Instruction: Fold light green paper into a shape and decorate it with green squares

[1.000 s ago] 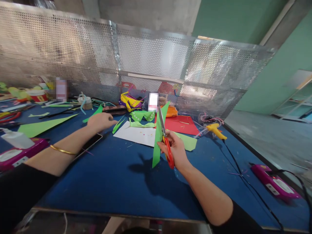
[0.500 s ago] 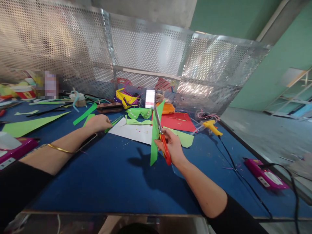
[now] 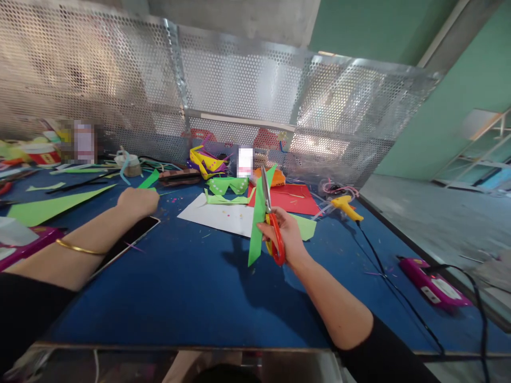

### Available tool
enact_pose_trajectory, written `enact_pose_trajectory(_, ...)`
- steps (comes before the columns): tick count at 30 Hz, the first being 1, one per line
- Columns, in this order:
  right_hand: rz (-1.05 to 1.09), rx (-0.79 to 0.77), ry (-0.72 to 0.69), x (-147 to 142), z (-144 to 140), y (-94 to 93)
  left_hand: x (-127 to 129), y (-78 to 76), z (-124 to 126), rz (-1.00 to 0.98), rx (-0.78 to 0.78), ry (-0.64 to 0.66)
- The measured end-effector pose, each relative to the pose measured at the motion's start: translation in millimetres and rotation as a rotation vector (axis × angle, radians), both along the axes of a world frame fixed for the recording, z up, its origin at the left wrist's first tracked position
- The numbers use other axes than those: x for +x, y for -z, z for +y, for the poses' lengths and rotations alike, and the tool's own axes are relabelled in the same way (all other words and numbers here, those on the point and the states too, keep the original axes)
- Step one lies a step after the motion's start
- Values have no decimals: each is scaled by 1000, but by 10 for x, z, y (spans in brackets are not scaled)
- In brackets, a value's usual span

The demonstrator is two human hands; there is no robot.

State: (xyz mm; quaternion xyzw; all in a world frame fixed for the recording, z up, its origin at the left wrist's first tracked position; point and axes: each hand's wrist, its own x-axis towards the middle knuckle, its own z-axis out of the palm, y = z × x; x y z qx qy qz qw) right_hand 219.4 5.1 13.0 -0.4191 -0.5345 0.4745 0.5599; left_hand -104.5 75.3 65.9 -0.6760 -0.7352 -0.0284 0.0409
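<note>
My right hand [image 3: 288,236] holds red-and-yellow-handled scissors [image 3: 276,239] upright, together with a green paper strip [image 3: 258,226] pinched alongside the blades. Both are above the blue table. Over at the left, my left hand [image 3: 138,203] is closed, knuckles towards me; its fingertips are hidden, and only a thin green sliver shows beside it. Under that wrist lies a dark phone [image 3: 130,239]. Beyond the right hand, green paper glasses with white dots [image 3: 227,185] and a light green cut-out [image 3: 227,200] lie by a white sheet [image 3: 215,218].
Red paper [image 3: 297,198] lies behind the scissors. A yellow glue gun [image 3: 347,206] with a black cord rests at the right, near a magenta box [image 3: 435,284]. Yellow and purple paper glasses [image 3: 206,162] sit at the back before a perforated metal screen [image 3: 243,74]. Large green paper [image 3: 56,205] is far left.
My left hand has moved left, off the middle; the thin green strips that stuck out of it are no longer visible there. My right hand has shifted slightly right with scissors and strip.
</note>
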Motion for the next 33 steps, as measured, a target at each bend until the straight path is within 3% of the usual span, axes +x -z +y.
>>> enact_pose_trajectory(4,18,-33,-22,-1,-12,-10,482,-12,-223,-162,107,114)
enact_pose_trajectory(6,19,-41,-34,-5,-33,-28,846,34,-389,-328,40,255)
enact_pose_trajectory(9,9,-41,-57,-17,-63,-59,1335,165,-618,-1017,-212,473)
enact_pose_trajectory(12,0,-29,-85,-33,-72,-66,1577,285,-739,-1280,-253,445)
enact_pose_trajectory(18,-3,-39,-124,-55,-60,4,1536,347,-736,-1509,-297,367)
enact_pose_trajectory(26,35,-38,-43,-29,-101,-56,1436,362,-661,-1683,-68,131)
enact_pose_trajectory(33,-29,-107,-142,-51,-128,3,1450,384,-673,-1771,-33,62)
